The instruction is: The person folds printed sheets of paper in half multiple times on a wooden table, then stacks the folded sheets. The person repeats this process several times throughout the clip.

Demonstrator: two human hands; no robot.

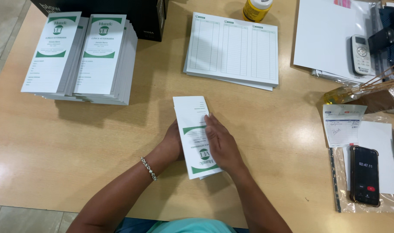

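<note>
Narrow white-and-green paper leaflet stack [196, 136] lying mid-table on smooth pale wooden tabletop [119, 142], right hand [221, 144] spread flat on top, left hand [173, 142] cupping its left edge, two taller matching glossy leaflet piles [82, 58] well apart at upper left

Leaflet stack [196, 138] on table [76, 146], centre near edge, between left hand [173, 142] and right hand [220, 144] resting on it. Two leaflet piles [82, 56] far left; lined sheets [232, 49] behind; phone [364, 174] far right.
</note>
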